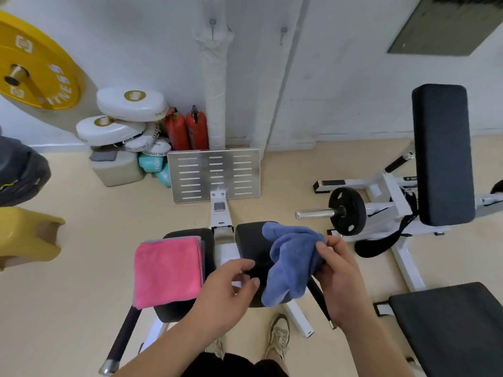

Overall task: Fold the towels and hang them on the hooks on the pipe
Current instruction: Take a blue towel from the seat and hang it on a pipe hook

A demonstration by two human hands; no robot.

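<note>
Far wall: pipe w/ hooks, straight ahead. Pink stack lies folded on L pad. Blue towel lies crumpled on R pad, long axis approx. near–far. R hand pinches its right edge. L hand, loosely curled and empty, is just left. Hands apart, towel between.

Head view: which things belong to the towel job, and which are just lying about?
Job: crumpled blue terry towel in right hand; folded pink-topped towel stack; white wrapped wall pipe; metal hook.
Lying about: yellow weight plate; red fire extinguishers; white boxing pads.
</note>
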